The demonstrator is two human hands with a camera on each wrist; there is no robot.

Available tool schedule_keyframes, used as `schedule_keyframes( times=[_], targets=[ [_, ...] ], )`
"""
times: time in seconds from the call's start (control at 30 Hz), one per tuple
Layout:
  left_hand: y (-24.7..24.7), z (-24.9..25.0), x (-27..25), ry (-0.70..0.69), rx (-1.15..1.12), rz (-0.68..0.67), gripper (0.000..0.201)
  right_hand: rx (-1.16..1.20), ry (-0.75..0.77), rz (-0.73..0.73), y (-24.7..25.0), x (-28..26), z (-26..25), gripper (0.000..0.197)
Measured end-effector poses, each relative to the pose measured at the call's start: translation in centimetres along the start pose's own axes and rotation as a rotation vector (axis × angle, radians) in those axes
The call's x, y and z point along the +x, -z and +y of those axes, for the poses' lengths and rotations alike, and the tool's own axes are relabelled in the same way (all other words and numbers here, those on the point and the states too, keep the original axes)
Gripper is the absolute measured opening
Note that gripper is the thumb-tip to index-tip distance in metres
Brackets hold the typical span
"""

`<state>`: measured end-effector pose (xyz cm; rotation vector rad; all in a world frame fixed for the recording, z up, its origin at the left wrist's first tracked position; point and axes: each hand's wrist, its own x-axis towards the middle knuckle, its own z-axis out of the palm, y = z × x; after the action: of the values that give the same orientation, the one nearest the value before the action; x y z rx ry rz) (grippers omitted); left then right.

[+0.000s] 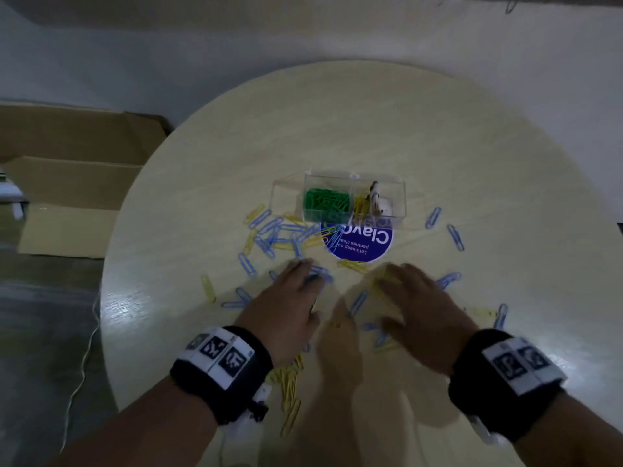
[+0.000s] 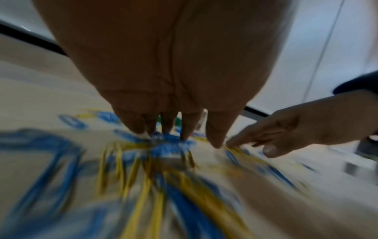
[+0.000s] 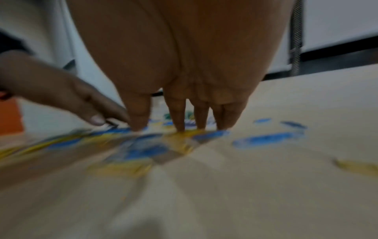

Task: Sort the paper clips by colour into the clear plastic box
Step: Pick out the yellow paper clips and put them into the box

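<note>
A clear plastic box (image 1: 394, 193) stands mid-table. Its left compartment holds green clips (image 1: 326, 201); the one beside it holds yellow clips (image 1: 361, 205). Blue clips (image 1: 269, 230) and yellow clips (image 1: 289, 382) lie scattered on the round table (image 1: 371, 123). My left hand (image 1: 293, 298) lies palm down, its straight fingers pressing on blue clips (image 2: 169, 142). My right hand (image 1: 411, 298) lies flat too, fingertips on yellow and blue clips (image 3: 192, 134). Neither hand grips anything. Both wrist views are blurred.
A round purple sticker (image 1: 362, 242) lies just in front of the box. A small white object (image 1: 376, 197) sits in the box's right part. Flattened cardboard boxes (image 1: 74, 183) lie on the floor to the left. A white cable (image 1: 81, 365) runs along the floor.
</note>
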<state>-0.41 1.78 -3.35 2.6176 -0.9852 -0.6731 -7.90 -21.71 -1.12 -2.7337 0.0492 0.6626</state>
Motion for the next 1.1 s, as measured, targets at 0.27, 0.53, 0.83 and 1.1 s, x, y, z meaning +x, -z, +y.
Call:
schedule_keyframes(
  times=[0.27, 0.53, 0.83, 1.1],
  targets=[
    [-0.6, -0.9, -2.0, -0.092, -0.042, 0.115, 0.044, 0.004, 0.001, -0.107, -1.8, -2.9, -0.2, 0.085],
    [1.6, -3.2, 4.3, 0.224, 0.084, 0.041, 0.064, 0.008, 0.106, 0.058, 1.0, 3.1, -2.4, 0.073],
    [3.4, -6.7, 2.5, 0.247, -0.076, 0.154, 0.054, -0.076, 0.114, -0.092, 0.8, 6.0, -4.9, 0.066],
    [3.5, -9.3, 1.6, 0.263, 0.043, 0.091, 0.06, 0.21, -0.006, 0.255, 1.0, 3.3, 0.5, 0.055]
  ],
)
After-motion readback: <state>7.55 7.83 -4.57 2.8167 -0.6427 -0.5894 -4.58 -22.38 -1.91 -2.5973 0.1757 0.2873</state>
